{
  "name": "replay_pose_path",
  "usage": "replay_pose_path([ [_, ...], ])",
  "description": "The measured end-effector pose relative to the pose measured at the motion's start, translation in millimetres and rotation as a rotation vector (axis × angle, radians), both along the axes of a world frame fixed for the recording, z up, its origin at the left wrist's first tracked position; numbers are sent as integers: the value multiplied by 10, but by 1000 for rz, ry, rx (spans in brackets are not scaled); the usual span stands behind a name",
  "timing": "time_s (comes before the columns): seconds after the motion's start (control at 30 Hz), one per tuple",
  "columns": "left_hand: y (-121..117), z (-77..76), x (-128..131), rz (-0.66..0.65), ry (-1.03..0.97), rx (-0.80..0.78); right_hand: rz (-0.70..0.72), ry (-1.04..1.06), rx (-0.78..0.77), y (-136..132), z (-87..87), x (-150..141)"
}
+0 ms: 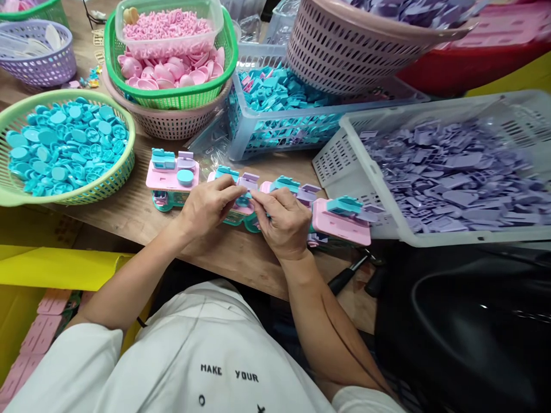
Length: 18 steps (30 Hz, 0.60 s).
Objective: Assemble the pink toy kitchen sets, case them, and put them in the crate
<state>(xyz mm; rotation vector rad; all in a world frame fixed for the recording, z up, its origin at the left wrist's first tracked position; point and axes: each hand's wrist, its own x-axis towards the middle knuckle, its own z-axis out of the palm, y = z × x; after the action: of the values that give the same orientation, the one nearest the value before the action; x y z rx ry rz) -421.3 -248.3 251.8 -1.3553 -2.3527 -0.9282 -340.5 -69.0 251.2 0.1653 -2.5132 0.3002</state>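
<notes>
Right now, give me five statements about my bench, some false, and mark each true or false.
The light green basket holds turquoise pieces. True.
Your hands are in your lap. False: left hand and right hand are close together at the toys.
The rightmost crate holds purple pieces. True.
The clear tub is empty. False: small pink pieces fill it.
The leftmost toy has a turquoise disc on top. True.

Brown wood-look counter (pixel 215 252): 4 pink-topped toy units (pixel 340 221) in a row across the mid. Lt-green basket (pixel 107 184) at L edge, purple basket (pixel 55 67) behind. Dusty-pink basket (pixel 172 127) betw. lt-green one & blue-tinted crate (pixel 275 123); white crate (pixel 340 160) to R. Clear plastic (pixel 215 140) by blue-tinted crate. Blk-handled tool (pixel 342 281) nr front edge, R side.
</notes>
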Motion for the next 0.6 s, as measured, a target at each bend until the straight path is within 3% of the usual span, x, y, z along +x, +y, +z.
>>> replay_pose_path([
  [0.2,-23,-24,17,3,22,7,66,49,12,22,-25,24],
  [0.47,-22,-86,-8,-82,178,133,132,211,74,101,-54,2],
  [0.6,-4,-103,-52,-80,154,157,152,216,26,115,-24,-34],
])
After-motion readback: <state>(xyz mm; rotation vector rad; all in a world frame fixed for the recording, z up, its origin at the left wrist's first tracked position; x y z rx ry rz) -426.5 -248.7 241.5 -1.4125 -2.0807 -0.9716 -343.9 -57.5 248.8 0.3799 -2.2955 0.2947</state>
